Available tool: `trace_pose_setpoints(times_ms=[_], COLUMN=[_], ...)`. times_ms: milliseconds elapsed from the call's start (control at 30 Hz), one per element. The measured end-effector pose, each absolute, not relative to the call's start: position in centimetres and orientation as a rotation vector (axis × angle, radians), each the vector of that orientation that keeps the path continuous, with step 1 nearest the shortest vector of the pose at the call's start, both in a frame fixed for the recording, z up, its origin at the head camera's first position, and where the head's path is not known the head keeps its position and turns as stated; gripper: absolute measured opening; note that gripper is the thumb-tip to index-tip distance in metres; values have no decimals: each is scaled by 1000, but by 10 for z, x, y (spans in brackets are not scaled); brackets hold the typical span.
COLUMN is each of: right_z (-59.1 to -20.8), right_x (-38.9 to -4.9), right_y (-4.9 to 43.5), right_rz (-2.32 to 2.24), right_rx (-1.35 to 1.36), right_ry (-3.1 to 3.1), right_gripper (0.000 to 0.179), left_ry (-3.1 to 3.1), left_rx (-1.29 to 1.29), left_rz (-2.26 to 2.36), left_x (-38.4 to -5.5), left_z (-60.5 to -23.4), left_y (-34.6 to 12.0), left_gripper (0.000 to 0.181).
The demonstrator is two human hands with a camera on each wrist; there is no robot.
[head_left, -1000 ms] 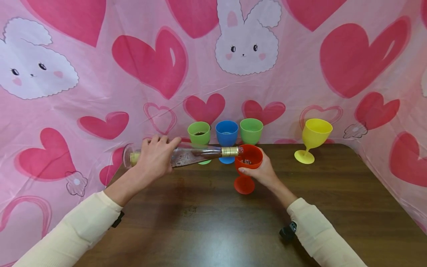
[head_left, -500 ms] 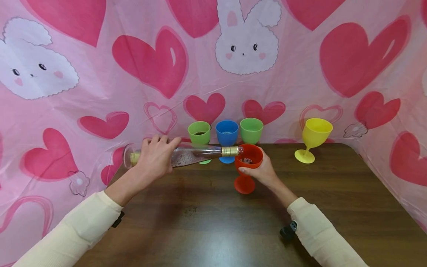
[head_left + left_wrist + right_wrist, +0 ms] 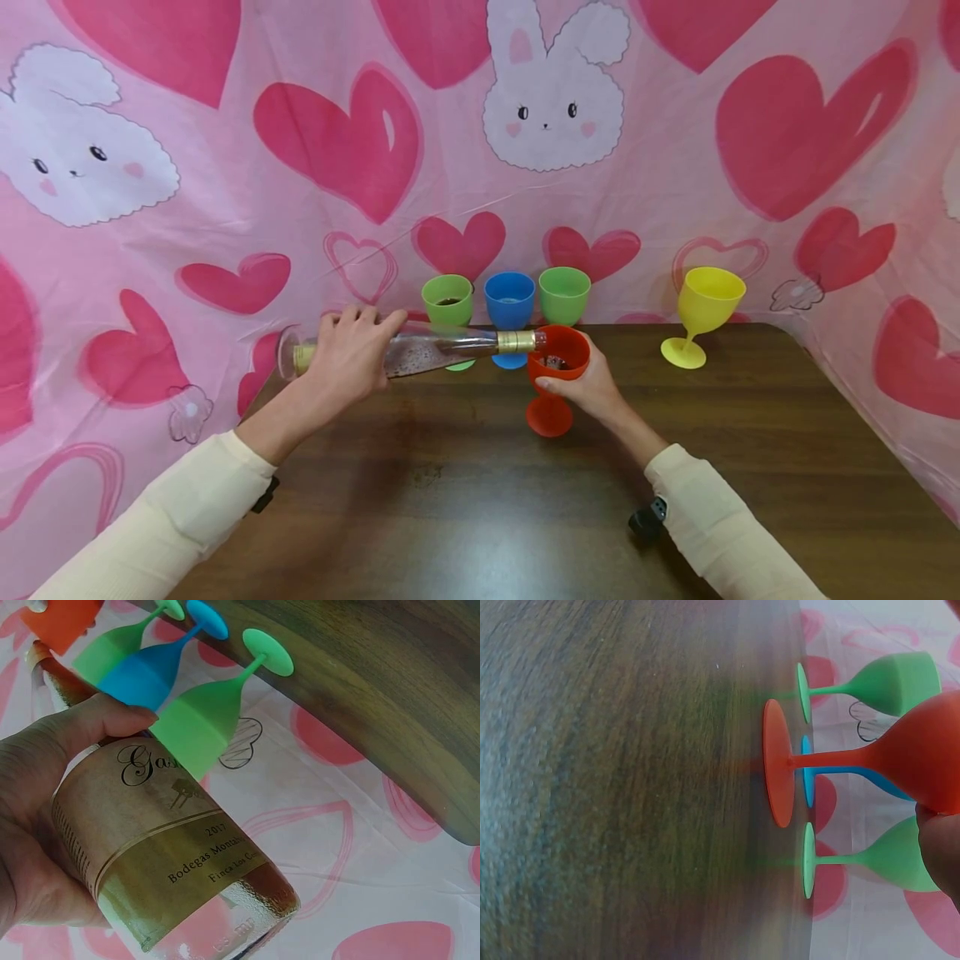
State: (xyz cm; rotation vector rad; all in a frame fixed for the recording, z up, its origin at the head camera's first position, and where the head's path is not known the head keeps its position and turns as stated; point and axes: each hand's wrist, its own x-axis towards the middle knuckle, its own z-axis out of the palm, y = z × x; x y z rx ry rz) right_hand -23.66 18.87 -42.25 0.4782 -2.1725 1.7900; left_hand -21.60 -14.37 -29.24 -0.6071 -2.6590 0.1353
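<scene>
My left hand (image 3: 352, 354) grips a clear glass wine bottle (image 3: 438, 348) round its body, held nearly level with the neck pointing right. A printed label (image 3: 187, 817) faces the left wrist camera, and dark liquid lies along the lower side of the glass. The gold-banded neck reaches over the rim of a red goblet (image 3: 550, 417). Dark bubbly liquid shows inside that goblet. My right hand (image 3: 592, 385) holds its bowl from the right, thumb across the front. In the right wrist view the red goblet (image 3: 922, 754) shows its stem and round foot; only part of the hand appears there.
Behind the bottle stand a green goblet (image 3: 448, 310) with dark liquid, a blue goblet (image 3: 510, 310) and another green goblet (image 3: 565, 307). A yellow goblet (image 3: 705, 304) stands back right on the wooden table (image 3: 480, 508). A pink heart-and-rabbit cloth (image 3: 450, 167) hangs behind.
Both hands, the bottle and the red goblet hold nearly the same positions. The cloth at the far left has shifted slightly to the right.
</scene>
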Motion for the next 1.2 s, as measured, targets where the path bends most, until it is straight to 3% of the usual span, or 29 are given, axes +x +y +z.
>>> trace_pose_setpoints(times_ms=[1200], right_z=[-421], right_x=[-235], right_y=[189], right_rz=[1776], right_rx=[485], right_ry=[-2189], right_gripper=[68], left_ry=[-2696], left_rx=[-590], left_rz=[129], left_x=[-215], left_z=[-289], left_y=[-142], left_gripper=[75])
